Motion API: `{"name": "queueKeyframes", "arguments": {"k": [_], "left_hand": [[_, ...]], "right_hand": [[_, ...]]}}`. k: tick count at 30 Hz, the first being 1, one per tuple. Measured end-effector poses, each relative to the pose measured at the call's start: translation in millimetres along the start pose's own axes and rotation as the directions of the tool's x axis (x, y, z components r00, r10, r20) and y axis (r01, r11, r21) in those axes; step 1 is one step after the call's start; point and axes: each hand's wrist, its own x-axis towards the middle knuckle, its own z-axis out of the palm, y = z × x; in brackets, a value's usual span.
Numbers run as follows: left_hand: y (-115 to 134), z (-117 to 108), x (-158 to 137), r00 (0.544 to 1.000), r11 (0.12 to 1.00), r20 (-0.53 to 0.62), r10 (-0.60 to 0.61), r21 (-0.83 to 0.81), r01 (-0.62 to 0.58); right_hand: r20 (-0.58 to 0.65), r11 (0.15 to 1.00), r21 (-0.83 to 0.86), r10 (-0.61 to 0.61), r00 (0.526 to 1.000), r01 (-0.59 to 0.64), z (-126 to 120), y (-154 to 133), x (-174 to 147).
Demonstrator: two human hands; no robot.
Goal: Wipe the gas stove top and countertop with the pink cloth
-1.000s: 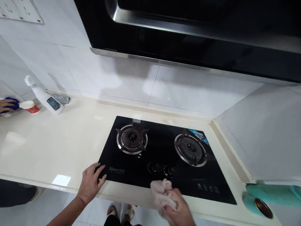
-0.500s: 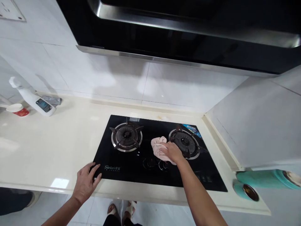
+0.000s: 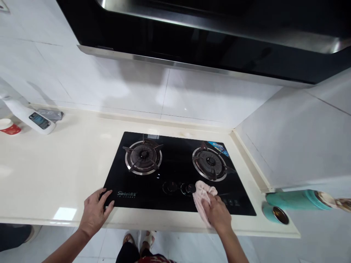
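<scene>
Currently your hands stay apart: right hand (image 3: 218, 214) clasps pink cloth (image 3: 202, 195) over front edge of black stove (image 3: 177, 164), beside right knob (image 3: 189, 188); left hand (image 3: 94, 210), loosely splayed, touches left front corner.

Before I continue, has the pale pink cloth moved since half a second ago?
Yes: against the black glass cooktop, the pale pink cloth has shifted toward the front edge and somewhat right.

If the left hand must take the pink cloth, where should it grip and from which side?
I'd pinch the pink cloth by its left edge, bringing the left hand in from the left: that soft, bunched edge shows uncovered, while the right hand covers the cloth's lower right.
</scene>
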Motion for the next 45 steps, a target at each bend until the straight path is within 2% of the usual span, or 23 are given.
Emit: {"name": "queueKeyframes", "arguments": {"k": [2,4,6,8,9,10,12,13,14,16,19,20,22,24,27,29,31,34,37,40,45], "left_hand": [[-0.4,1.1,0.0,1.000,1.000,0.013,-0.006,0.003,0.006],[-1.2,2.1,-0.2,1.000,1.000,0.020,-0.009,0.010,0.009],[-2.2,2.8,-0.3,1.000,1.000,0.021,-0.002,0.018,0.002],[-3.3,2.9,-0.4,1.000,1.000,0.017,0.016,0.027,-0.016],[-3.8,2.8,-0.4,1.000,0.999,0.018,0.026,0.031,-0.026],[-4.3,2.6,-0.4,0.999,0.999,0.021,0.034,0.035,-0.035],[-5.2,2.2,-0.7,0.999,0.998,0.027,0.045,0.044,-0.046],[-5.6,2.0,-0.9,0.998,0.998,0.032,0.048,0.045,-0.049],[-5.9,1.9,-1.2,0.998,0.998,0.034,0.051,0.044,-0.053],[-6.4,2.2,-2.0,0.998,0.998,0.031,0.055,0.034,-0.056],[-6.3,3.2,-2.8,0.999,0.999,0.021,0.043,0.015,-0.044],[-6.1,3.7,-2.9,0.999,0.999,0.016,0.039,0.013,-0.039],[-5.2,4.2,-3.0,0.999,0.999,0.006,0.042,0.016,-0.042],[-3.8,4.0,-3.1,0.999,0.998,-0.004,0.053,0.022,-0.053],[-1.4,2.5,-3.3,0.998,0.998,-0.011,0.061,0.021,-0.061],[-0.1,1.5,-3.8,0.998,0.998,-0.006,0.056,0.014,-0.056],[0.9,1.1,-4.6,0.999,0.999,0.003,0.049,0.005,-0.049],[1.8,1.3,-5.9,0.999,0.999,-0.004,0.051,-0.006,-0.051],[2.5,1.7,-6.7,0.998,0.998,-0.028,0.055,-0.018,-0.055],[3.4,2.1,-7.2,0.998,0.998,-0.036,0.051,-0.022,-0.052],[5.2,2.0,-8.1,0.999,0.999,-0.025,0.042,-0.023,-0.043]], "right_hand": [[-0.029,0.994,0.106,0.017,0.999,-0.014,9.9,-9.7,-24.9],[0.029,0.953,0.299,-0.059,0.998,0.048,14.0,-27.6,-48.5],[0.127,0.839,0.531,-0.214,0.969,0.116,11.3,-45.2,-68.4],[0.188,0.686,0.723,-0.310,0.932,0.083,1.3,-53.4,-81.6],[0.207,0.621,0.784,-0.288,0.935,0.018,-6.6,-52.4,-84.5],[0.220,0.563,0.824,-0.216,0.951,-0.063,-16.4,-48.2,-84.6],[0.211,0.465,0.866,-0.011,0.977,-0.182,-40.9,-34.6,-75.0],[0.182,0.441,0.875,0.082,0.980,-0.199,-54.8,-28.0,-65.0],[0.131,0.441,0.878,0.152,0.980,-0.185,-68.8,-23.7,-51.6],[-0.017,0.502,0.861,0.194,0.981,-0.085,-93.0,-25.8,-16.8],[-0.205,0.676,0.733,0.113,0.972,0.076,-107.2,-57.9,43.4],[-0.207,0.769,0.632,0.049,0.977,0.095,-104.5,-73.6,61.6],[-0.119,0.917,0.387,-0.050,0.992,0.092,-89.5,-106.1,90.0],[-0.024,0.975,0.214,-0.062,0.998,0.066,-67.1,-133.9,105.3],[-0.002,0.990,0.130,-0.062,0.998,0.062,-36.3,-160.2,106.8],[0.005,0.989,0.081,-0.125,0.992,0.124,-25.0,-169.2,100.0],[0.026,0.973,0.046,-0.229,0.973,0.228,-21.4,-175.2,91.6],[0.069,0.918,0.020,-0.396,0.916,0.395,-23.7,-182.9,80.4],[0.086,0.871,0.009,-0.490,0.868,0.491,-26.6,-192.1,71.6],[0.064,0.870,-0.010,-0.492,0.869,0.493,-25.2,-204.2,61.0],[-0.037,0.923,-0.050,-0.383,0.923,0.381,-20.1,-228.2,31.4]]}}
